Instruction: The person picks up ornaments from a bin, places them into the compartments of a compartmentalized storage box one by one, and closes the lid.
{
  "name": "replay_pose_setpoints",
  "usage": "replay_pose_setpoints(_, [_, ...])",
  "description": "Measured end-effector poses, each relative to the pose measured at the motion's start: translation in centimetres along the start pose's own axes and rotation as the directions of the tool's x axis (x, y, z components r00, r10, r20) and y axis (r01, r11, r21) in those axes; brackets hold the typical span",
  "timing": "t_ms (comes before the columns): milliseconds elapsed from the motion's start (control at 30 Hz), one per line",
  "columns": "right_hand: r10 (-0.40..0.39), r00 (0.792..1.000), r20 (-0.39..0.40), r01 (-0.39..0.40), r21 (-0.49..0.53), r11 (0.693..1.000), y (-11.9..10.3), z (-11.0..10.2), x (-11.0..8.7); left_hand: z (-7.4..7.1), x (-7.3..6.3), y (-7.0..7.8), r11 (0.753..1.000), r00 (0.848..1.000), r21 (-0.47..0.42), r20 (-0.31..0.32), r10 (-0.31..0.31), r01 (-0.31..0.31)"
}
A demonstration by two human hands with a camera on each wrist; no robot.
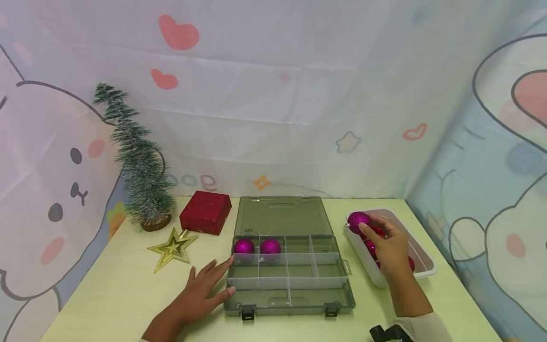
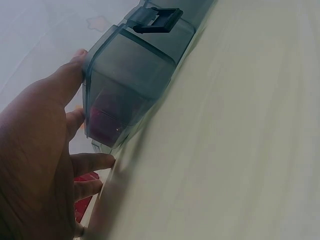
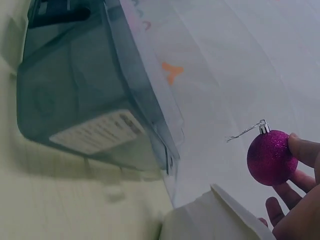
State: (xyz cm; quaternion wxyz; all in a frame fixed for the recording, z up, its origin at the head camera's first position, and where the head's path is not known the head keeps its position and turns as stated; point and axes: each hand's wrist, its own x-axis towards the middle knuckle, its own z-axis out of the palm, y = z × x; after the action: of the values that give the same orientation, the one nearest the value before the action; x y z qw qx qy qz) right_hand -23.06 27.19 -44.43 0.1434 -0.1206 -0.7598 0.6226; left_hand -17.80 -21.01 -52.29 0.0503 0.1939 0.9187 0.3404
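Note:
My right hand (image 1: 391,247) pinches a glittery purple Christmas bauble (image 1: 358,223) between thumb and fingers, above the left side of a white plastic tub (image 1: 423,247). In the right wrist view the bauble (image 3: 272,158) shows its silver cap and a loose string. Red baubles (image 1: 371,248) lie in the tub, partly hidden by the hand. A clear grey divided box (image 1: 273,299) stands open in the middle. Two purple baubles (image 1: 244,247) sit in its back-row compartments, at the left. With fingers spread, my left hand (image 1: 196,294) touches the box's left side.
The box's lid (image 1: 282,216) lies folded back toward the wall cloth. To the left are a gold star (image 1: 173,248), a dark red box (image 1: 206,212) and a small leaning Christmas tree (image 1: 143,175) on a wooden base. Two black latches (image 1: 248,312) stick out at the divided box's front.

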Motion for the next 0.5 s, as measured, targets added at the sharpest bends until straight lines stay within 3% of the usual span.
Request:
replay_pose_setpoints(167, [-0.083,0.996,-0.022,0.084,0.085,0.993,-0.1,1.7,-0.1,0.0,-0.1,0.0,1.000,1.000,-0.006,-0.008,0.002,-0.002])
replay_pose_setpoints(500, [-0.043,0.998,0.038,0.041,0.052,0.998,-0.5,4.5,-1.1,0.0,-0.1,-0.1,1.000,1.000,-0.003,-0.010,-0.002,0.002])
